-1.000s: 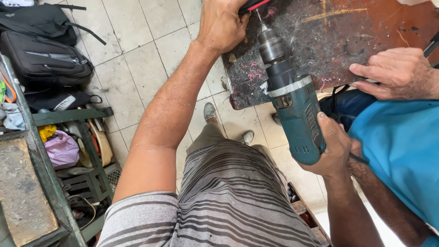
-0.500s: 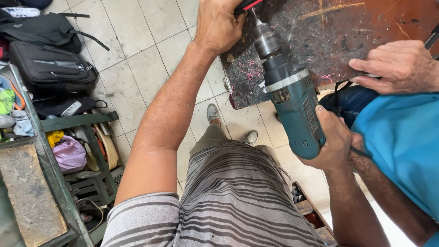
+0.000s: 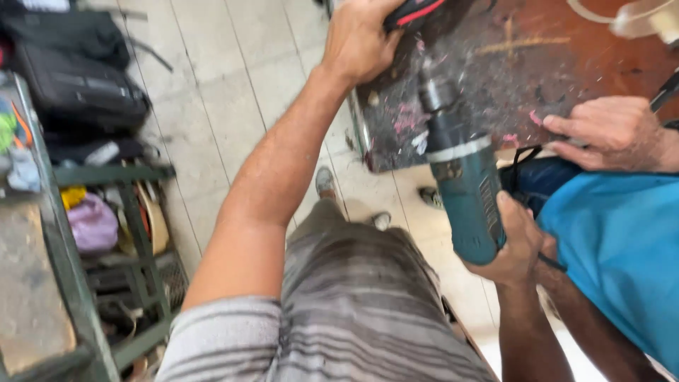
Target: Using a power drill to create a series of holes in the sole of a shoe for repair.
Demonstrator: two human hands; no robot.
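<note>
My right hand (image 3: 513, 244) grips the handle of a teal power drill (image 3: 463, 191), whose chuck points up onto a dark, dusty work table (image 3: 495, 92). At the table's near left corner, my left hand (image 3: 357, 42) is closed around a black and red tool handle (image 3: 414, 13). Pink shavings lie scattered on the table near the drill's nose. The drill bit itself is blurred and I cannot make it out.
Another person in a blue shirt (image 3: 615, 247) stands at my right, with a hand (image 3: 612, 134) resting on the table. Black bags (image 3: 78, 78) lie on the tiled floor at the left. A green metal rack (image 3: 106, 212) with clutter stands at the left edge.
The view has swung, so the drill and table sit further right and lower in the frame. My left hand keeps its hold at the table corner, and my right stays on the drill.
</note>
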